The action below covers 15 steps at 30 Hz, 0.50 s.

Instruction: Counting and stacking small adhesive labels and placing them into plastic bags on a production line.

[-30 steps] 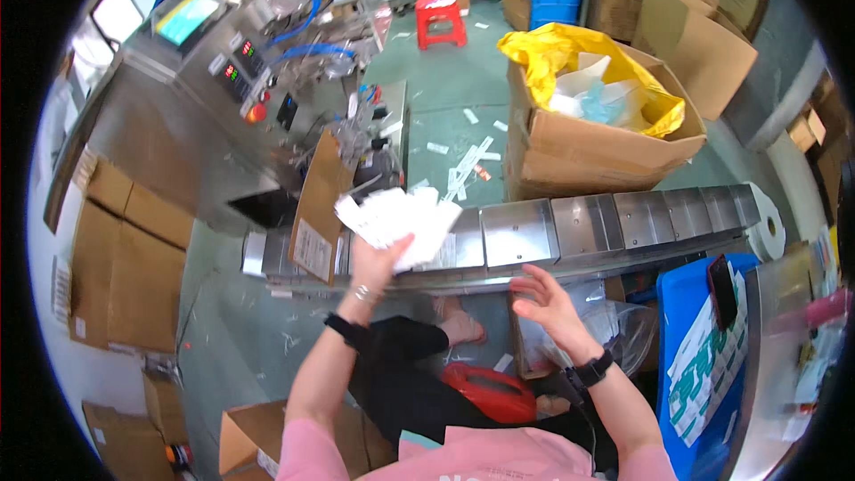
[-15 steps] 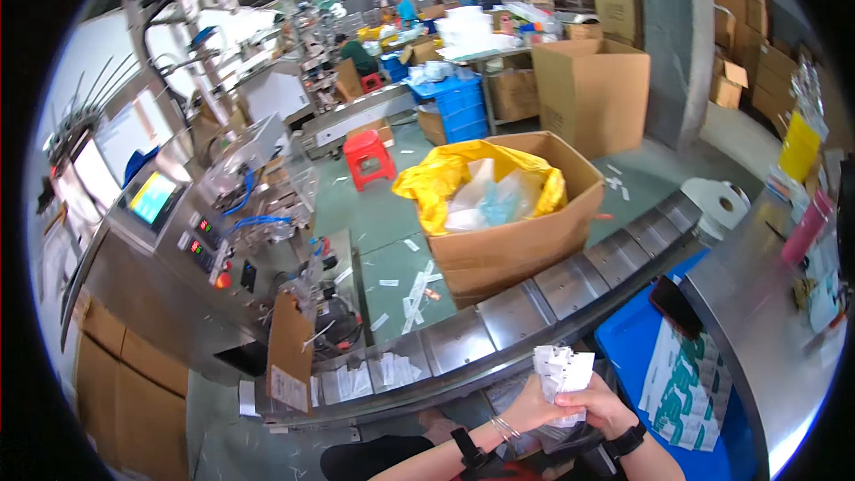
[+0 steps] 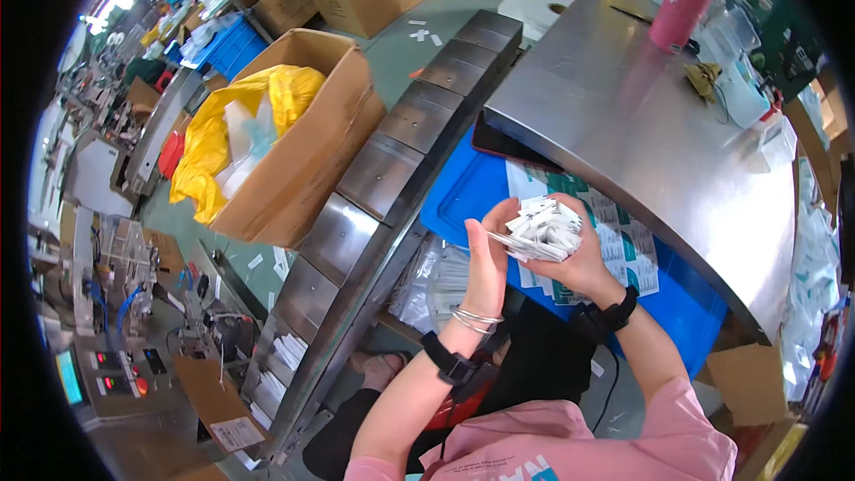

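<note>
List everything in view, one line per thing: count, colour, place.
packet stack: one bundle, white, between both hands
crate: one, blue, below the hands
steel table: one, silver, upper right
pink bottle: one, on the table's far edge
conveyor trays: a row, silver, running diagonally through the centre
cardboard box: one, brown, left of the conveyor
yellow bag: one, lining that box
control panel: one, grey, lower left
left hand: steadies the stack's side
right hand: cups the stack
</note>
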Tool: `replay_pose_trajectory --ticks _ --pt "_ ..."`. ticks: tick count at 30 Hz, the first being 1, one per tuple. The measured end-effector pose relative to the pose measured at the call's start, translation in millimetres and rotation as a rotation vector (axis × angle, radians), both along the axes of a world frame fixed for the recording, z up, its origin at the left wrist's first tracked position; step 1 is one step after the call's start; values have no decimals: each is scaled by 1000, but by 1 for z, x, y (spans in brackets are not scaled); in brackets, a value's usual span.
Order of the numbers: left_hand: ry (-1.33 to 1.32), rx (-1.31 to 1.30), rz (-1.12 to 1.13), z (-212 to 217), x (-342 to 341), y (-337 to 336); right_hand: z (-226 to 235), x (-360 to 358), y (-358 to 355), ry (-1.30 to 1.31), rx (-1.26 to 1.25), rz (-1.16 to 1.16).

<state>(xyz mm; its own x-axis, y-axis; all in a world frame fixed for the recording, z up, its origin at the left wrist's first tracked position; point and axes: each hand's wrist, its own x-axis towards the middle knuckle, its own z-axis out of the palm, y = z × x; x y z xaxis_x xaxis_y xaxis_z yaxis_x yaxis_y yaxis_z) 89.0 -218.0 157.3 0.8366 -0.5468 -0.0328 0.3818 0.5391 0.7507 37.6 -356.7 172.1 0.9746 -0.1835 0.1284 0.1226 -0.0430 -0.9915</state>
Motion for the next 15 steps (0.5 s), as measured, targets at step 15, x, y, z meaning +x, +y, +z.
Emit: replay_pose_trajectory --ticks 15 --pt "2 196 124 6 18 -41 -35 -8 -26 -49 -120 46"
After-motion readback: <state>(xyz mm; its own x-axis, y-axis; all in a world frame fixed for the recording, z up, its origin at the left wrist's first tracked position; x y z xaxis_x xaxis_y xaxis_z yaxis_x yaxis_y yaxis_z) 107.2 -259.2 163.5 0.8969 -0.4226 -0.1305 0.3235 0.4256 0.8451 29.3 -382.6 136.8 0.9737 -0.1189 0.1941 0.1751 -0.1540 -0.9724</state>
